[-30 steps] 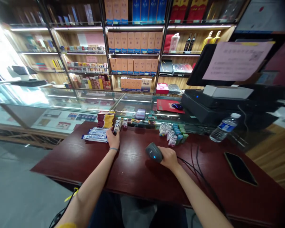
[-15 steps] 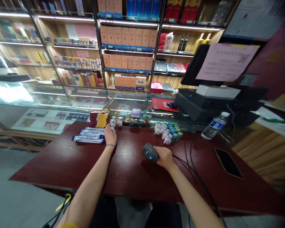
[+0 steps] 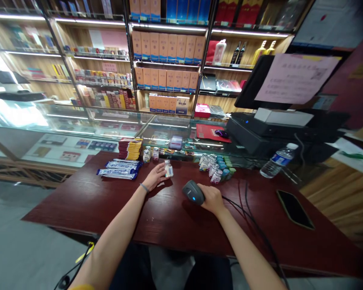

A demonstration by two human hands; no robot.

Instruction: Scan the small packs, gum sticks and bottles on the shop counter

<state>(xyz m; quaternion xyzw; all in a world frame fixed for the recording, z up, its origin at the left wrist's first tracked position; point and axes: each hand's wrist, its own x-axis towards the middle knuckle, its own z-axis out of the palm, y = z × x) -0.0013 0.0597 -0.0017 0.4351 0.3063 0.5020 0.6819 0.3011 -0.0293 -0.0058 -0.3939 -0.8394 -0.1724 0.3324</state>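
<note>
My left hand (image 3: 156, 176) grips a small clear bottle with a pale label (image 3: 168, 169) just above the dark red table (image 3: 109, 205). My right hand (image 3: 211, 197) is wrapped around the handle of a grey barcode scanner (image 3: 193, 192) with a blue light lit. Behind my left hand stand a few similar little bottles (image 3: 147, 155). Left of them lie blue-and-white stick packets (image 3: 120, 168), with a stack of red and yellow packets (image 3: 130, 148) behind. Beyond the scanner, several small bottles with pinkish, blue and green contents (image 3: 216, 166) stand grouped together.
On the right are a water bottle (image 3: 278, 160) and a black phone (image 3: 295, 209). The scanner's cable (image 3: 254, 219) runs over the table's right side. Behind is a glass counter (image 3: 115, 123), with a monitor (image 3: 254, 82) and a mouse (image 3: 221, 133) at the right.
My left hand has moved right, away from the bottles beside the packets, carrying one small bottle toward the table's middle. My right hand keeps its hold on the scanner. The view has shifted slightly.
</note>
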